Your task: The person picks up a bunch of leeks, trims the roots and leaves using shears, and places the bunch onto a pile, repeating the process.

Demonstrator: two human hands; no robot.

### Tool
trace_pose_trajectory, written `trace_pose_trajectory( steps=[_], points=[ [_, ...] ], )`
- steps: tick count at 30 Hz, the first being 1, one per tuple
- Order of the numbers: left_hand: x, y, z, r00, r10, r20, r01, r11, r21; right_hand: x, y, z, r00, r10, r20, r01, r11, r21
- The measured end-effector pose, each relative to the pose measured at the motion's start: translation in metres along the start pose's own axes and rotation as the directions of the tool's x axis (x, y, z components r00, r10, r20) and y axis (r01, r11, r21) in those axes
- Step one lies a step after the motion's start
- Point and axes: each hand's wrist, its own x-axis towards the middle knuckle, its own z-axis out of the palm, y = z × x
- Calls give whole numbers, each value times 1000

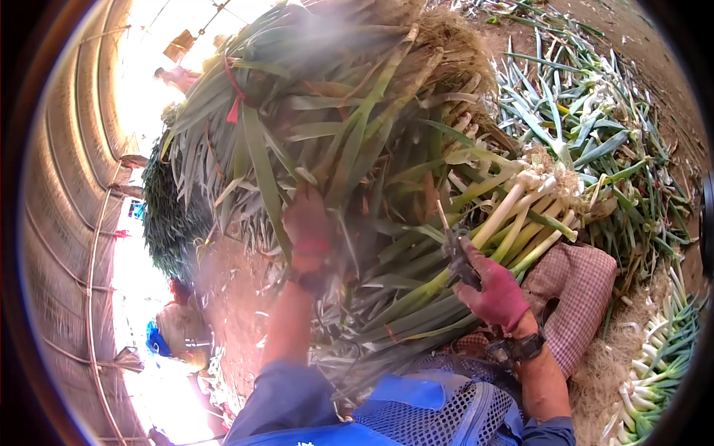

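My left hand (306, 217), in a pinkish glove, is among the long leaves of a large heap of green onions (327, 111). Its fingers look curled round some leaves, though haze blurs them. In my gloved right hand (494, 293) is a dark-handled hand tool (455, 253) with a thin pointed metal blade, tip upward. Just beyond that hand, a bunch of green onions (513, 212) lies with pale stems and roots toward the right. Its leaves spread across in front of my body.
Loose leaves and onions (573, 126) cover the ground at the upper right. Trimmed green onions (651, 372) lie in a row at the lower right. A checked-cloth leg (573, 297) is beside my right hand. Another person (182, 327) is at the left, near a plastic-sheeted wall (67, 223).
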Motion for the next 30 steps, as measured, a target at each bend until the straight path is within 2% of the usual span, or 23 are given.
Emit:
trace_pose_trajectory(
  steps=[2,6,8,9,10,11,12,14,15,17,18,20,21,23,24,26,30],
  points=[
    [-18,6,3,989,-31,145,21,997,68,2,-3,-3,1000,19,20,-20,999,34],
    [-73,31,11,996,-19,89,22,999,-37,6,-12,-10,994,65,88,-69,997,42],
    [-105,35,30,984,153,93,-162,982,97,8,-3,-7,1000,8,-11,-7,997,77],
    [-109,39,28,983,155,93,-164,982,95,8,-3,-7,1000,10,-12,-9,997,76],
    [-116,43,24,953,96,286,-90,995,-34,8,-4,-7,1000,9,23,-11,996,89],
    [-114,49,7,878,59,475,11,990,-143,7,-5,-8,998,8,61,-14,995,102],
    [-103,52,-15,876,61,478,11,989,-145,7,-8,-8,998,11,62,-18,995,101],
    [-69,56,-56,646,161,746,42,968,-246,10,-16,-10,999,4,38,-5,1000,22],
    [-63,57,-63,644,160,748,44,969,-245,13,-17,-10,999,5,41,-6,1000,23],
    [-53,62,-68,797,151,584,208,840,-502,19,-17,-12,996,73,42,-75,997,28],
    [-47,67,-62,797,152,585,208,840,-501,20,-18,-11,996,75,41,-76,997,29],
    [-30,82,-38,899,56,435,313,613,-725,21,-21,-6,994,-56,95,54,998,15],
    [-19,89,-22,899,57,434,312,612,-726,25,-25,-5,994,-55,94,54,998,14],
    [3,100,7,958,-5,288,208,704,-679,38,-33,-4,994,68,81,-64,996,-58],
    [10,102,13,958,-5,287,207,705,-679,42,-36,-3,994,68,80,-63,996,-58],
    [21,102,20,943,-96,317,286,721,-631,50,-43,1,985,-42,168,49,998,-36],
    [18,95,21,929,-148,339,336,724,-603,77,-50,15,973,49,225,-17,990,-141]
  ],
)
